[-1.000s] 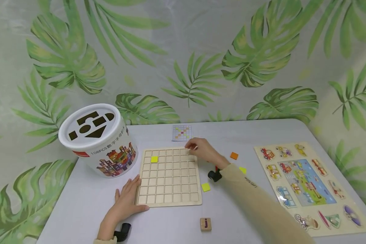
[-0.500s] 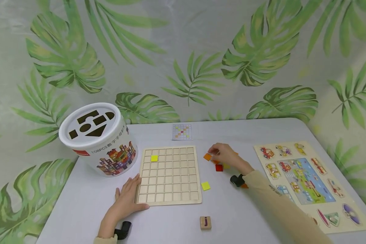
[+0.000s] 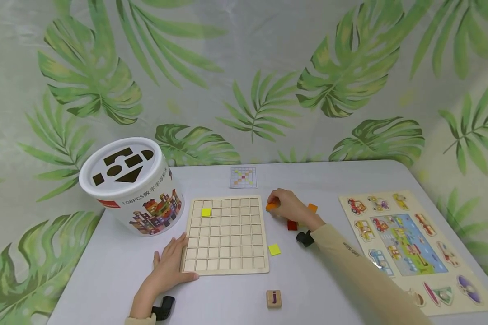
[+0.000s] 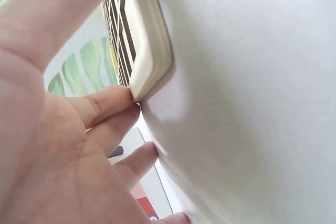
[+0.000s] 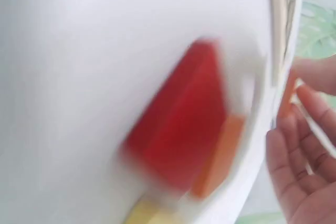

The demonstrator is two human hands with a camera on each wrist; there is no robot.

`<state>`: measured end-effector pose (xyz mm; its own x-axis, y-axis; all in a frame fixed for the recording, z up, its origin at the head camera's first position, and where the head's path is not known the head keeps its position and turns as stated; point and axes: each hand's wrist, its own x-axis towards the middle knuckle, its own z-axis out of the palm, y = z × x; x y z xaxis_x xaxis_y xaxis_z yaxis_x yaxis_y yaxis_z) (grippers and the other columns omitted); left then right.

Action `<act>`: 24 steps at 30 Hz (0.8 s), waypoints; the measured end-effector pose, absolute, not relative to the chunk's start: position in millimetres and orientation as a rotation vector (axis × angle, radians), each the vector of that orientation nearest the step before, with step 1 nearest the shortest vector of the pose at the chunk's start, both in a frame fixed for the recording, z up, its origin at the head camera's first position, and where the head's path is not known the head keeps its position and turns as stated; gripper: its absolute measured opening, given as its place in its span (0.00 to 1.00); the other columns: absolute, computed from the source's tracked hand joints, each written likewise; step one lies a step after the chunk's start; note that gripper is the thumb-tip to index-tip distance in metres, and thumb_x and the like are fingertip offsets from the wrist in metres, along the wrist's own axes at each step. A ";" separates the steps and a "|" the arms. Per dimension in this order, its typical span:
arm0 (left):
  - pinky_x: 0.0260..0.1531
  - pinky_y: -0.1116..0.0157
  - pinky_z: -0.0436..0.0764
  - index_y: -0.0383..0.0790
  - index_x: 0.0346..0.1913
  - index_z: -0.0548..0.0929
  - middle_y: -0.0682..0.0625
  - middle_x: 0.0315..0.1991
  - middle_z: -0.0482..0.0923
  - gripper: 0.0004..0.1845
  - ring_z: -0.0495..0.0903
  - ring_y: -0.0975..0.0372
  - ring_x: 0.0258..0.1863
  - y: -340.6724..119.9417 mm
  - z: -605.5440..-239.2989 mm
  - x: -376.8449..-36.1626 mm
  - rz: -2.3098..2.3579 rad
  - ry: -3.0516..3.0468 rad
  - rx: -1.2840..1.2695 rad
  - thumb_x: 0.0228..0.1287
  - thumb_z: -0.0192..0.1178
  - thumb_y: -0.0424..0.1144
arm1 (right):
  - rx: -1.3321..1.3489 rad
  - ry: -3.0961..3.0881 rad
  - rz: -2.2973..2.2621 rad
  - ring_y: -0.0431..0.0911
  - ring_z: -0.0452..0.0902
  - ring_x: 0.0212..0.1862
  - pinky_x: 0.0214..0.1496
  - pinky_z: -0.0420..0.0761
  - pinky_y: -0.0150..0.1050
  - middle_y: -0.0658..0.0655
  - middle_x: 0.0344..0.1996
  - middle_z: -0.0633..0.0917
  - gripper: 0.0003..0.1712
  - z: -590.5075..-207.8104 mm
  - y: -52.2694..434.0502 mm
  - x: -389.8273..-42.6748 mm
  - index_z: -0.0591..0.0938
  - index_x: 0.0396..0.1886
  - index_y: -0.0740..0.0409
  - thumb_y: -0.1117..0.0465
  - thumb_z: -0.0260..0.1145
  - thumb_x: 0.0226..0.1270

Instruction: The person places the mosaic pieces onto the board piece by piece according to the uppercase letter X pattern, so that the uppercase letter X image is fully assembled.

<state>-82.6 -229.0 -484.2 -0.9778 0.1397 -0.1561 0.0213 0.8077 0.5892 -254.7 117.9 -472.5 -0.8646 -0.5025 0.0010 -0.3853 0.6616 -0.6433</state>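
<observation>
Right hand (image 3: 286, 208) pinches a small orange tile (image 3: 271, 206) between thumb and fingertips, just beside the right edge of the wooden grid board (image 3: 225, 234), near its top corner; the right wrist view shows the tile edge-on (image 5: 286, 98) against the fingers. The tile looks thin, stiff and light, with smooth faces that could slip, so a pinch across two opposite edges seems the surest hold. Left hand (image 3: 168, 271) lies flat, fingers straight, on the desk (image 3: 329, 289), fingertips touching the board's lower left corner (image 4: 144, 77). One yellow tile (image 3: 205, 211) sits in a cell near the board's upper left. Loose beside the right hand: a red tile (image 3: 292, 225), a second orange tile (image 3: 312, 208), and a yellow tile (image 3: 274, 249) nearer the board's lower right. Nothing lies between the held tile and the open cells. Also on the desk: pattern card (image 3: 243, 177) behind the board, white shape-sorter tub (image 3: 132, 187) at left, lettered wooden cube (image 3: 274, 298) in front, vehicle puzzle (image 3: 406, 243) at right
</observation>
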 end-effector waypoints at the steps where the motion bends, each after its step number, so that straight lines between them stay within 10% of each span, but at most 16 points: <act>1: 0.57 0.28 0.32 0.30 0.71 0.57 0.37 0.74 0.48 0.59 0.42 0.38 0.71 -229.6 -484.6 -82.4 0.907 2.801 0.125 0.38 0.77 0.53 | -0.740 2.682 -1.015 0.46 0.72 0.36 0.42 0.76 0.38 0.51 0.33 0.79 0.10 -471.9 113.2 -255.5 0.81 0.37 0.60 0.68 0.71 0.55; 24: 0.57 0.29 0.31 0.30 0.72 0.56 0.37 0.74 0.47 0.59 0.42 0.38 0.71 -229.1 -484.0 -81.7 0.922 2.797 0.135 0.39 0.76 0.53 | -1.049 2.689 -0.817 0.43 0.73 0.35 0.43 0.76 0.37 0.49 0.32 0.81 0.09 -476.0 48.8 -257.5 0.83 0.33 0.56 0.71 0.72 0.54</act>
<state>-81.7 -229.1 -484.0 -0.9772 0.1460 -0.1542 0.0257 0.8020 0.5967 -257.5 48.8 -476.0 -0.7467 -0.6622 0.0631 -0.5853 0.6090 -0.5353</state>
